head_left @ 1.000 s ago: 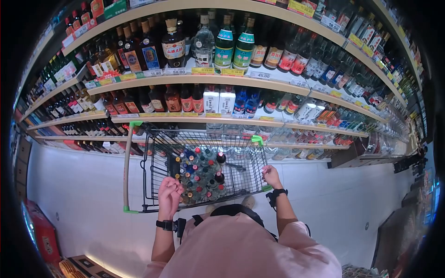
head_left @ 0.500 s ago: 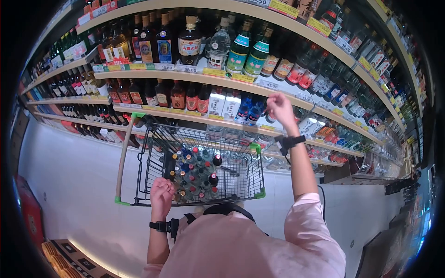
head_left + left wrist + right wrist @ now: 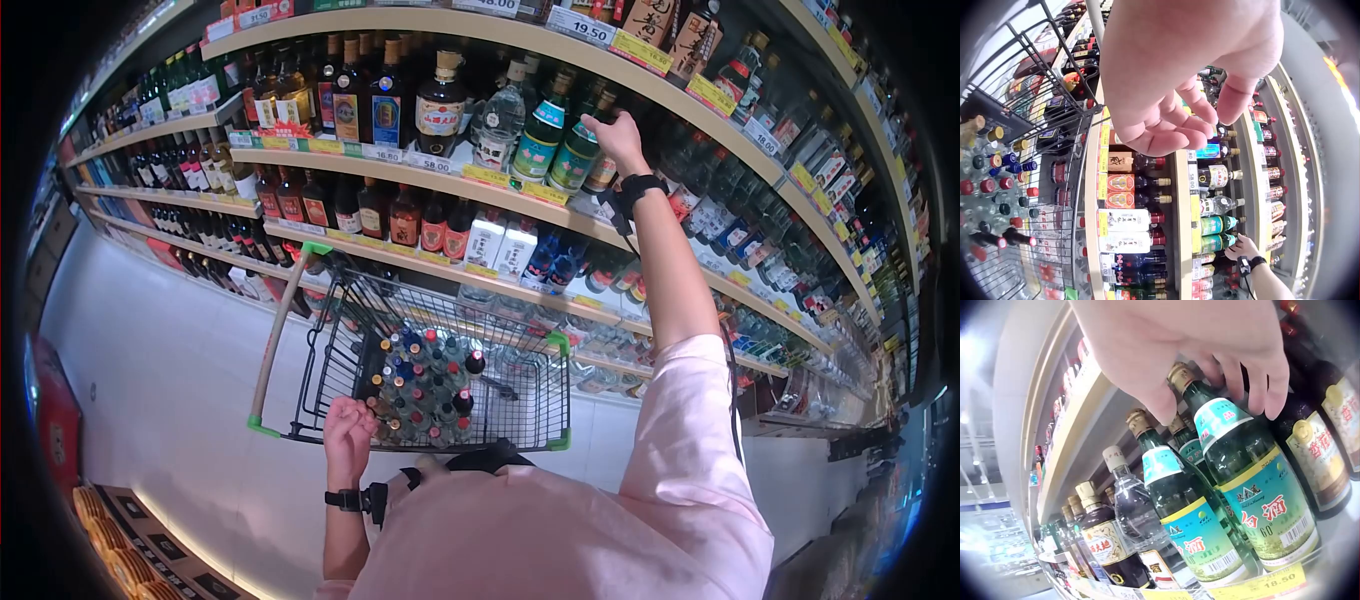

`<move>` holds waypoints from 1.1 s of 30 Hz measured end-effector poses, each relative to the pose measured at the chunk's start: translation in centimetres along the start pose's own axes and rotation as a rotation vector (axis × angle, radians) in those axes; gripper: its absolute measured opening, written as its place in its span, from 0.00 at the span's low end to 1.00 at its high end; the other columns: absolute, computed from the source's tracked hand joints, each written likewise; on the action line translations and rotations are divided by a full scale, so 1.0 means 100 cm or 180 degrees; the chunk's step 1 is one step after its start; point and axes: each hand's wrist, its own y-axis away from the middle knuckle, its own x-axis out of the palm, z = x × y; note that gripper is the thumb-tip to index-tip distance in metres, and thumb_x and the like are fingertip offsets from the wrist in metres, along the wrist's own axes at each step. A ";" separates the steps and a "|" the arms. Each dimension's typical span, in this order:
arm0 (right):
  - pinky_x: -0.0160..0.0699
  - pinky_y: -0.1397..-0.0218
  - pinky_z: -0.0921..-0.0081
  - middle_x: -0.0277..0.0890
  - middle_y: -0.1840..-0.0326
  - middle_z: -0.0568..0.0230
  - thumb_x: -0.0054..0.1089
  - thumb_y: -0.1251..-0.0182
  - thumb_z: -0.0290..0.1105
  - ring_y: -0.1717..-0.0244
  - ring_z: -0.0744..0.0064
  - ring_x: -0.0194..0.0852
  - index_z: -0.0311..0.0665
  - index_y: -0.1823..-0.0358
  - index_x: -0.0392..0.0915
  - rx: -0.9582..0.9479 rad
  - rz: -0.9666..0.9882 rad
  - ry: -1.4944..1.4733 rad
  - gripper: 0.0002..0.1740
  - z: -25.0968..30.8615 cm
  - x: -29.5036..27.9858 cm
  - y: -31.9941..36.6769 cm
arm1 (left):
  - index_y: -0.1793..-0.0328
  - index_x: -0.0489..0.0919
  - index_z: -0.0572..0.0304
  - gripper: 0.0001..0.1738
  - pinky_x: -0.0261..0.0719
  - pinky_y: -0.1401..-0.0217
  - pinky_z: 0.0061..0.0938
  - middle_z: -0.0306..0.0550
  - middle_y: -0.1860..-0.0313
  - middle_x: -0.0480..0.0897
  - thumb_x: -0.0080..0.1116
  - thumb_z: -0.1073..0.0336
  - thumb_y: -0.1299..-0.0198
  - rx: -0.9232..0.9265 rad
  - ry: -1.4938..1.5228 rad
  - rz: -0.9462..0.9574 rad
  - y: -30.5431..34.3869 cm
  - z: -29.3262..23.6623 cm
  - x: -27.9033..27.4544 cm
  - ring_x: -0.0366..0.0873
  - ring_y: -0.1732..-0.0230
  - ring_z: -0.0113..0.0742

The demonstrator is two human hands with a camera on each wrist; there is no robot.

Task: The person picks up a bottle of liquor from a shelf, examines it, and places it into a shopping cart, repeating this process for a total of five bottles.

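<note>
Head view shows your right hand in the upper part of the frame, above a green bottle which stands on the shelf. From the right wrist it is seen that your thumb is on the left of this bottle's neck and the other fingers are on its right; I cannot tell if they grasp it. Just beside it on the left is a second green bottle, then a clear bottle. A yellow price tag, marked 18.50, is at the lower edge.

Your left hand is near the cart, lower left of the frame centre. Its fingers are loosely bent and grasp nothing. Inside the cart many bottles stand close together, with their caps up. The cart's handle is at left.
</note>
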 end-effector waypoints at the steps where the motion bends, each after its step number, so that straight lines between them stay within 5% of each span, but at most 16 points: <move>1: 0.75 0.36 0.63 0.78 0.41 0.38 0.73 0.45 0.50 0.38 0.48 0.78 0.24 0.40 0.73 0.0070 0.0126 0.0012 0.40 0.002 0.001 -0.005 | 0.52 0.72 0.57 0.09 0.73 0.55 0.27 0.45 0.60 0.78 0.55 0.73 0.37 0.0020 0.0011 0.0011 0.002 -0.001 -0.002 0.75 0.61 0.32; 6: 0.79 0.40 0.60 0.81 0.46 0.36 0.75 0.46 0.50 0.42 0.45 0.80 0.23 0.49 0.79 0.0134 -0.0142 0.0715 0.36 0.006 0.012 -0.008 | 0.52 0.73 0.55 0.08 0.73 0.52 0.28 0.41 0.61 0.79 0.55 0.73 0.36 -0.0105 -0.0075 -0.0038 0.005 -0.006 -0.025 0.76 0.61 0.30; 11: 0.82 0.44 0.62 0.82 0.48 0.37 0.76 0.46 0.47 0.46 0.48 0.84 0.22 0.50 0.77 0.0585 0.0416 0.0476 0.35 0.009 0.006 -0.012 | 0.52 0.73 0.55 0.08 0.74 0.50 0.29 0.41 0.59 0.80 0.55 0.73 0.36 -0.0221 -0.0148 -0.0185 0.013 -0.012 -0.035 0.77 0.60 0.30; 13: 0.87 0.64 0.63 0.83 0.51 0.44 0.75 0.45 0.43 0.53 0.56 0.86 0.25 0.48 0.76 0.0471 0.0294 0.0504 0.31 0.009 0.010 -0.009 | 0.52 0.73 0.55 0.08 0.74 0.50 0.28 0.41 0.59 0.80 0.55 0.73 0.36 -0.0244 -0.0150 -0.0197 0.019 -0.016 -0.037 0.77 0.60 0.30; 17: 0.75 0.36 0.59 0.81 0.43 0.42 0.73 0.45 0.42 0.39 0.44 0.78 0.33 0.45 0.75 0.0084 -0.0184 0.0438 0.30 0.008 0.014 0.007 | 0.52 0.73 0.56 0.07 0.74 0.51 0.27 0.41 0.60 0.79 0.55 0.73 0.36 -0.0144 -0.0104 -0.0083 0.019 -0.024 -0.044 0.77 0.60 0.30; 22: 0.75 0.37 0.63 0.81 0.44 0.47 0.71 0.41 0.42 0.40 0.52 0.80 0.37 0.39 0.73 -0.0209 -0.0441 0.0368 0.31 0.016 0.005 0.038 | 0.53 0.73 0.59 0.07 0.74 0.52 0.28 0.43 0.60 0.78 0.54 0.74 0.36 -0.0098 -0.0149 0.0167 0.016 -0.042 -0.039 0.76 0.59 0.32; 28: 0.77 0.40 0.61 0.82 0.48 0.46 0.70 0.38 0.42 0.44 0.50 0.81 0.35 0.42 0.72 -0.0755 -0.0480 0.0120 0.29 0.046 -0.031 0.068 | 0.52 0.73 0.59 0.07 0.72 0.57 0.28 0.43 0.63 0.76 0.55 0.70 0.34 -0.0076 -0.0505 0.0396 -0.001 -0.057 -0.022 0.74 0.61 0.32; 29: 0.75 0.39 0.57 0.81 0.47 0.42 0.70 0.39 0.40 0.42 0.42 0.79 0.33 0.42 0.72 -0.0888 -0.0613 0.0237 0.28 0.058 -0.042 0.079 | 0.52 0.73 0.60 0.07 0.72 0.56 0.28 0.43 0.63 0.76 0.55 0.69 0.33 -0.0105 -0.0497 0.0411 -0.004 -0.057 -0.016 0.74 0.61 0.32; 33: 0.76 0.41 0.63 0.82 0.49 0.43 0.69 0.38 0.44 0.46 0.53 0.83 0.27 0.45 0.73 -0.0565 -0.0364 0.0118 0.30 0.073 -0.079 0.088 | 0.52 0.74 0.60 0.06 0.72 0.54 0.25 0.43 0.62 0.76 0.54 0.70 0.33 -0.0252 -0.0310 0.0889 -0.021 -0.058 0.010 0.74 0.61 0.31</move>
